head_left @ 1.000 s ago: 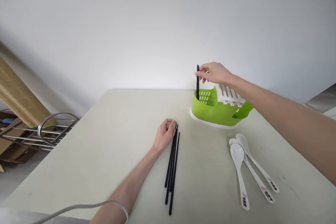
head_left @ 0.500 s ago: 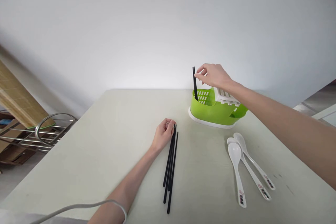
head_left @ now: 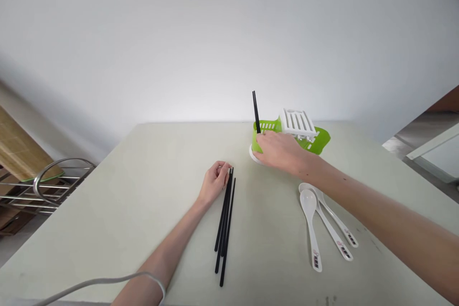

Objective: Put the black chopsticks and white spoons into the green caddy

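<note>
Several black chopsticks (head_left: pixel 225 224) lie side by side on the table, tips pointing away from me. My left hand (head_left: pixel 215 179) rests on the table with its fingers curled closed round the far tips. Before the green cutlery holder (head_left: pixel 321 141) is my right hand (head_left: pixel 278 150), open and empty, thumb apart from the fingers; it hides part of the holder's front. Two black chopsticks (head_left: pixel 256 111) stand upright, leaning slightly, in the holder's left compartment. A white slotted rack (head_left: pixel 297 122) sits over the holder's middle.
Three white spoons (head_left: pixel 309 203) lie fanned and partly overlapping at the right, below my right forearm. A grey cable (head_left: pixel 107 280) crosses my left forearm. Left of the table (head_left: pixel 107 191) stands a metal rack (head_left: pixel 53 191) with a wooden board. A white wall rises behind.
My right hand has let go of the upright chopsticks and come down in front of the holder. My left hand stays at the lying chopsticks. The view has shifted slightly right.
</note>
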`<state>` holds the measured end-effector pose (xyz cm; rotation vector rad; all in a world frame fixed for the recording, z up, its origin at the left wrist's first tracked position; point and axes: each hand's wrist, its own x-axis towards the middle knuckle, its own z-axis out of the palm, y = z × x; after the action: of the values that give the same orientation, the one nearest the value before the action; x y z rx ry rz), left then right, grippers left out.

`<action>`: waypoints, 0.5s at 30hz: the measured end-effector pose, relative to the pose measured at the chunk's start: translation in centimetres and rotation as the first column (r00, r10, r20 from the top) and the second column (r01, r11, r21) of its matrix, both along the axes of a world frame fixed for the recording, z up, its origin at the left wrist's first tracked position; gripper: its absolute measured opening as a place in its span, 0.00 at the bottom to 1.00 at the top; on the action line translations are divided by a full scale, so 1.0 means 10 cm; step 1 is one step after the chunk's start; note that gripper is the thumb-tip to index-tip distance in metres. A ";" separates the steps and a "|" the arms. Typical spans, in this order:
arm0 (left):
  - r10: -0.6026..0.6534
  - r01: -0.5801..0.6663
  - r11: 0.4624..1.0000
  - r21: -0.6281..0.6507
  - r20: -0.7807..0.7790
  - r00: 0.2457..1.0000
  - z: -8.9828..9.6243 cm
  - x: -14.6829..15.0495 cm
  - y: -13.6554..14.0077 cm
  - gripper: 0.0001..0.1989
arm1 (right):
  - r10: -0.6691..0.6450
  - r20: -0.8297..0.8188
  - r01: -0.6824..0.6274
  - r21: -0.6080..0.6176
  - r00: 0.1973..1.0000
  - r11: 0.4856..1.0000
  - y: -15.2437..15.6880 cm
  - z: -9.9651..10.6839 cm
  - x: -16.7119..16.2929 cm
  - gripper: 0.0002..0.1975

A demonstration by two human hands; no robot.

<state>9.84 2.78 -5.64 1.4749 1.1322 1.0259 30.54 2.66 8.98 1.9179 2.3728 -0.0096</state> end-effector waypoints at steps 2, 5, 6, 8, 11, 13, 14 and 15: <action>0.002 -0.002 1.000 0.004 -0.004 1.000 0.00 0.00 0.00 0.19 | 0.005 -0.004 -0.005 -0.001 1.000 1.000 -0.02 -0.04 0.01 0.12; 0.011 -0.011 1.000 -0.005 -0.009 1.000 0.03 0.00 -0.01 0.19 | 0.006 -0.009 -0.006 0.007 1.000 1.000 -0.06 -0.08 0.02 0.14; 0.013 -0.013 1.000 -0.010 -0.008 1.000 0.04 0.00 -0.01 0.19 | 0.006 -0.011 -0.006 0.011 1.000 1.000 -0.07 -0.10 0.02 0.14; 0.014 -0.014 1.000 -0.012 -0.001 1.000 0.05 0.01 -0.02 0.19 | 0.009 -0.013 -0.009 0.017 1.000 1.000 -0.09 -0.12 0.03 0.15; 0.015 -0.015 1.000 -0.006 -0.001 1.000 0.06 0.02 -0.02 0.20 | 0.023 -0.012 -0.023 0.022 1.000 1.000 -0.11 -0.15 0.05 0.14; 0.026 -0.026 1.000 -0.008 0.005 1.000 0.07 0.02 -0.02 0.20 | 0.028 -0.020 -0.027 0.051 0.999 0.998 -0.15 -0.16 0.05 0.14; 0.034 -0.034 0.999 -0.010 0.009 0.999 0.07 0.02 -0.02 0.19 | 0.028 -0.035 -0.025 0.082 0.999 0.996 -0.17 -0.16 0.05 0.14; 0.042 -0.042 0.999 -0.013 0.012 0.999 0.08 0.02 -0.02 0.19 | 0.024 -0.062 -0.017 0.122 0.998 0.992 -0.21 -0.17 0.04 0.14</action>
<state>10.06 2.61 -4.89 1.4386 1.1638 1.0537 30.90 0.53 7.30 1.9734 2.4877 0.0783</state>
